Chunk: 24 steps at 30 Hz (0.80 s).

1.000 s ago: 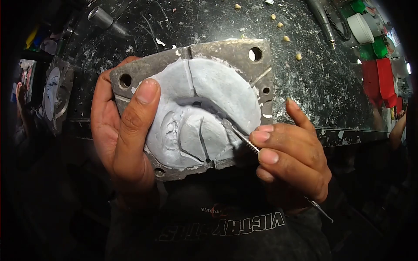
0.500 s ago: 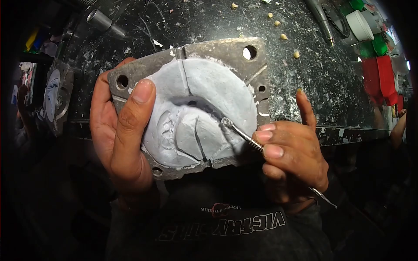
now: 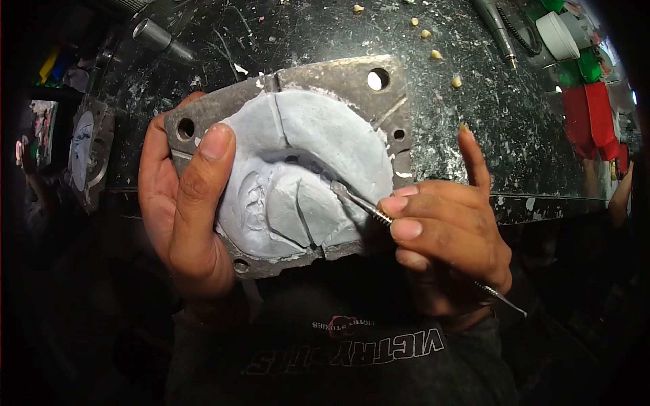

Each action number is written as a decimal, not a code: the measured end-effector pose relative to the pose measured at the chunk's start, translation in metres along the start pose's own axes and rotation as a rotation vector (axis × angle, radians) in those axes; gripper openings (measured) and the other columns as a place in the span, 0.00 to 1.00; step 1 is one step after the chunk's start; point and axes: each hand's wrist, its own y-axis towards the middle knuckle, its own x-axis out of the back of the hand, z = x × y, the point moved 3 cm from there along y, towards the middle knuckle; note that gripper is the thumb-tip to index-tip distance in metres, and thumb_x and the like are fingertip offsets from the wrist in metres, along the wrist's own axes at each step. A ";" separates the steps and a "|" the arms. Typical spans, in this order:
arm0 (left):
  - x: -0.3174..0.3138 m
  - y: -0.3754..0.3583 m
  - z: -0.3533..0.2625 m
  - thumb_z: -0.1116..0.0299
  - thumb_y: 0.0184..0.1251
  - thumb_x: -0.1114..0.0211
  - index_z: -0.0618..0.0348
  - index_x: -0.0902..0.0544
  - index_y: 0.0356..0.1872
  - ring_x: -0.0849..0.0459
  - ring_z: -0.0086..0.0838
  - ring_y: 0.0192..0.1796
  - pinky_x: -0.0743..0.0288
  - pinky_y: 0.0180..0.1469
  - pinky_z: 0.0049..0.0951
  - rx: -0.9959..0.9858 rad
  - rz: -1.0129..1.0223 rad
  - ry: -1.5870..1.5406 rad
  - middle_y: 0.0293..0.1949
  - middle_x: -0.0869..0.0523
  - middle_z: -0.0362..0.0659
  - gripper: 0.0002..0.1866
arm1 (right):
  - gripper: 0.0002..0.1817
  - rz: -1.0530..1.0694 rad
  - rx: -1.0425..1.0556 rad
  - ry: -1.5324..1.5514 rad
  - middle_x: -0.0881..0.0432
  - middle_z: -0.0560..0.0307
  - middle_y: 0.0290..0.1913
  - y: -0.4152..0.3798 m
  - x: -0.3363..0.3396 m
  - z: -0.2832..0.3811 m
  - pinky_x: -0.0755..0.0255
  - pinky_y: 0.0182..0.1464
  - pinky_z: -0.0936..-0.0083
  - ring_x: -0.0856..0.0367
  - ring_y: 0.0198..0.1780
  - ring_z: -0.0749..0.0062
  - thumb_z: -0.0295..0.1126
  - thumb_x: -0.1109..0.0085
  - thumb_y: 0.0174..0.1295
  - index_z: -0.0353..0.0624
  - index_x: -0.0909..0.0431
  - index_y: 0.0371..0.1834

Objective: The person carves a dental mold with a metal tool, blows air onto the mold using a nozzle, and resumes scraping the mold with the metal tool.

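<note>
A grey metal plate (image 3: 338, 72) with corner holes carries pale plaster (image 3: 332, 128) with a curved groove and several cut channels. My left hand (image 3: 193, 196) grips the plate's left side, thumb on the front face and the other fingers behind. Between the thumb and fingers of my right hand (image 3: 453, 237) is a thin metal carving tool (image 3: 369, 208). Its working tip rests at the right end of the groove, and its other end sticks out below the hand. My right little finger is raised.
On the dark, scratched table (image 3: 305, 34) lie several small yellowish pieces (image 3: 435, 54), a metal cylinder (image 3: 152, 34) and a handpiece (image 3: 497, 30). Red containers (image 3: 596, 125) and a white tub (image 3: 557, 35) stand right. Another plaster-filled plate (image 3: 82, 150) is at left.
The plate has shifted slightly left. My right hand has moved left with the tool, whose tip sits a little further left and up along the groove.
</note>
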 end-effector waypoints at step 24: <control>0.001 0.000 0.000 0.71 0.73 0.36 0.71 0.25 0.60 0.16 0.26 0.53 0.26 0.62 0.25 -0.053 0.042 0.001 0.49 0.14 0.49 0.19 | 0.13 -0.042 -0.038 0.031 0.10 0.56 0.37 0.003 -0.001 0.002 0.48 0.79 0.33 0.10 0.43 0.66 0.45 0.36 0.72 0.48 0.19 0.42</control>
